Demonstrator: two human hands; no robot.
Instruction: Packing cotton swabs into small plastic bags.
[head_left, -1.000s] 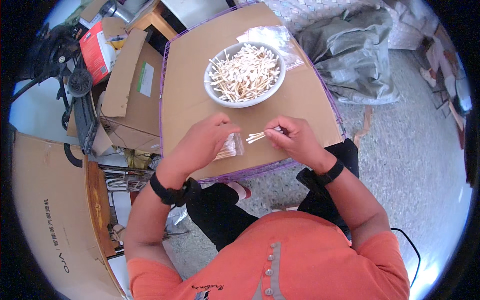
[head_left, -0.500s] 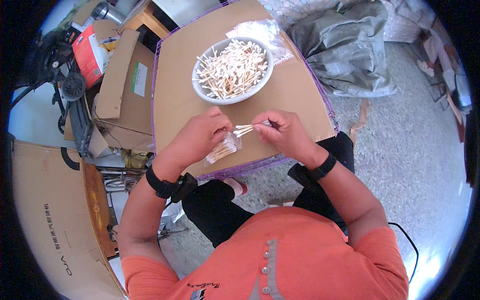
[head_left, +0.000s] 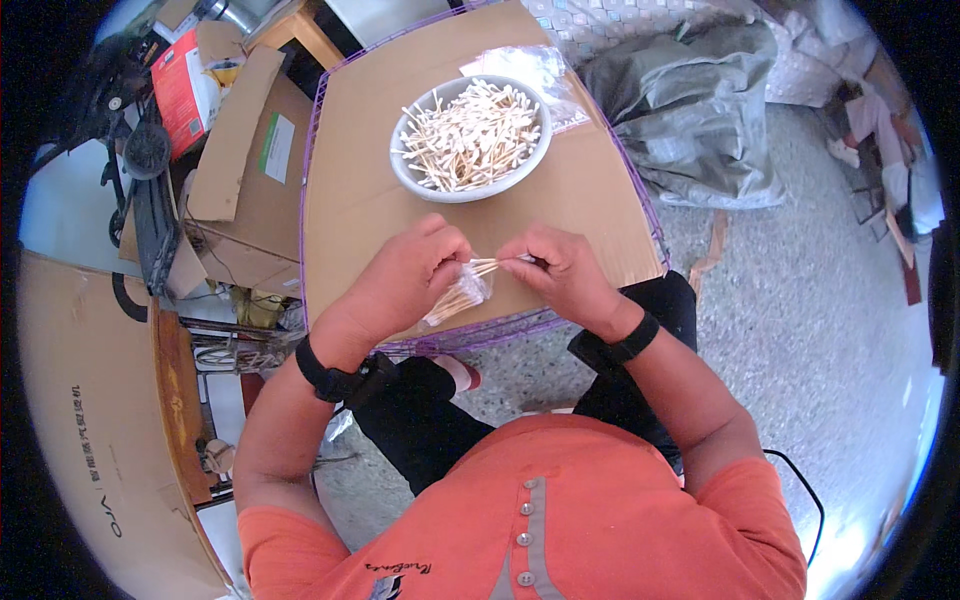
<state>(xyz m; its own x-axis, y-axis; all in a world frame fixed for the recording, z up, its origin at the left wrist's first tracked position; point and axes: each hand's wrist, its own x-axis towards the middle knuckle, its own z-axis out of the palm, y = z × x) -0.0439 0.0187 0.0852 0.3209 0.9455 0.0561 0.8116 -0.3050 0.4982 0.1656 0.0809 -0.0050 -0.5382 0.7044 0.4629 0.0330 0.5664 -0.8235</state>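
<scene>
My left hand point(head_left: 412, 272) is closed on the upper edge of a small clear plastic bag point(head_left: 462, 297) partly filled with cotton swabs. In my right hand point(head_left: 566, 272) a few loose cotton swabs point(head_left: 487, 265) are pinched, their left ends at the mouth of the bag, close to the left fingertips. How far they reach inside cannot be made out. Beyond both hands stands a grey bowl point(head_left: 466, 194) heaped with cotton swabs point(head_left: 470, 135) that have white tips and pale wooden sticks.
Brown cardboard point(head_left: 350, 190) covers the table, edged by purple wire mesh point(head_left: 640, 205). Clear plastic bags point(head_left: 540, 75) lie behind the bowl. Opened cardboard boxes point(head_left: 235, 225) crowd the left side; a grey sack point(head_left: 690, 120) rests on the floor at right.
My right hand has moved left, bringing its cotton swabs from beside the bag to its mouth. My left hand keeps hold of the bag.
</scene>
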